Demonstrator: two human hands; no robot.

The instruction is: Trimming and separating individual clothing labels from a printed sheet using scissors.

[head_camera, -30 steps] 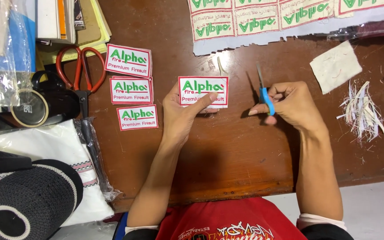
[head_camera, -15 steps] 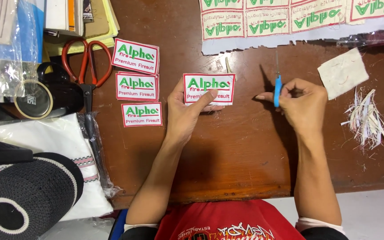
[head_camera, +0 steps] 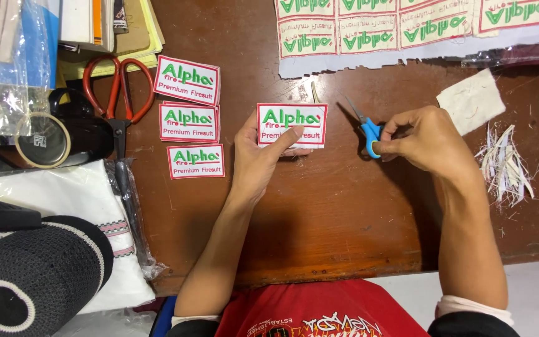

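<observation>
A: Hands first. Left?

B: Left hand (head_camera: 258, 156) holds one embroidered patch (head_camera: 292, 125), white with red border and green lettering, thumb across its front, fingers behind. It sits just above the surface (head_camera: 319, 212), near the middle.

A: Right?

B: Right hand (head_camera: 428, 140) is closed on a small pair of blue-handled scissors (head_camera: 366, 128), blades pointing up-left toward the patch, not touching it.

A: Patch count?

B: One held. Three finished patches (head_camera: 188, 118) in a column just left of the left hand: top one tilted, middle and bottom roughly straight. The middle may be a stack, can't tell. So four cut ones at least.

A: Uncut?

B: A backing sheet (head_camera: 419, 31) at the top edge with two rows of the same patches, upside down. Sheet runs out of frame, no full count.

A: Other scissors?

B: One big red-handled pair (head_camera: 118, 93), left of the column. Two pairs total.

A: Scraps?

B: One pile of white trimmings (head_camera: 503, 165) right of the right hand, one pale fabric piece (head_camera: 471, 101) above it.

A: Containers?

B: Clear plastic bags (head_camera: 1, 68) at far left, contents unclear. One tape roll (head_camera: 42, 140) beside them. One folded white cloth (head_camera: 82, 218) in plastic wrap, one black knitted cap (head_camera: 26, 281) lying on it at the bottom left.
</observation>
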